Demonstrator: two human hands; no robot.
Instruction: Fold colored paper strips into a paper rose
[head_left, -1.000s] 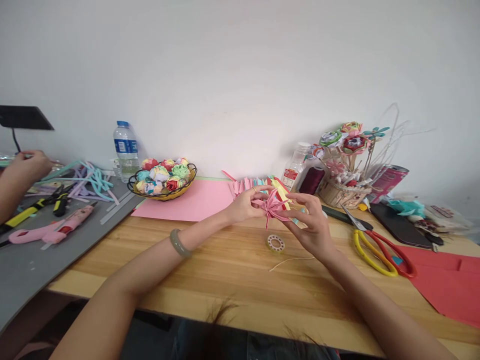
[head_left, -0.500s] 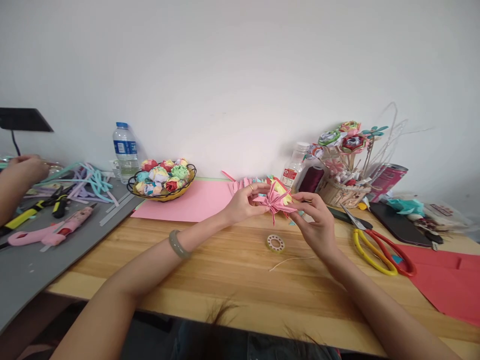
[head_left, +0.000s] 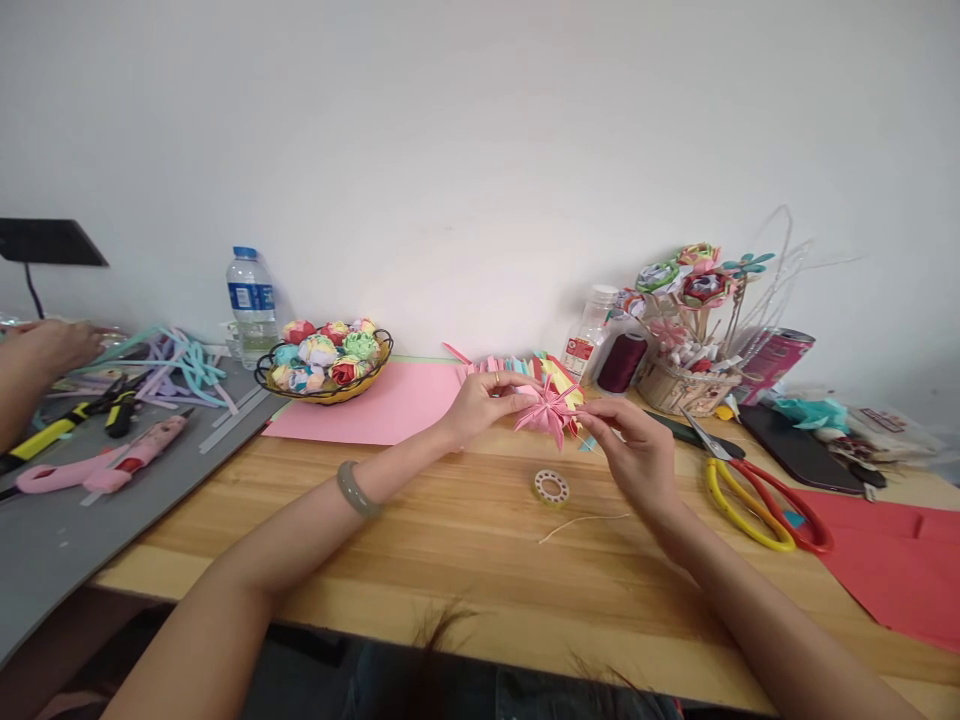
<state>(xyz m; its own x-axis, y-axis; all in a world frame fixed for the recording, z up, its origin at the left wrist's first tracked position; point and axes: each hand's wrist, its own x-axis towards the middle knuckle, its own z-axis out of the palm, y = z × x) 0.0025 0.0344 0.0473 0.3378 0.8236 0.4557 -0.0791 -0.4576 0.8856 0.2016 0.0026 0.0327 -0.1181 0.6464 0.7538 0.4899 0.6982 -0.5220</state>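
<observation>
A pink folded-paper flower point(head_left: 545, 412) with pointed petals is held up over the wooden table. My left hand point(head_left: 487, 408) grips its left side between thumb and fingers. At the flower's right edge, the fingertips of my right hand point(head_left: 636, 438) are pinched together on a petal; whether a thread is also between them I cannot make out. Behind the flower lies a row of folded paper pieces point(head_left: 510, 366) in pink, blue, yellow and red, partly hidden by my hands. A roll of tape point(head_left: 552, 487) and a loose piece of string point(head_left: 581, 521) lie below my hands.
Scissors point(head_left: 757, 495) and red paper point(head_left: 900, 560) lie right. Behind them stand a thread spool point(head_left: 622, 362) and a flower basket point(head_left: 690, 388). To the left are a basket of paper flowers point(head_left: 326, 395), a water bottle point(head_left: 252, 305), a glue gun point(head_left: 105, 462) and another person's hand point(head_left: 52, 350).
My right hand's fingers have drawn together into a pinch at the flower's right edge. The flower has turned a little. The other person's hand at far left has shifted slightly.
</observation>
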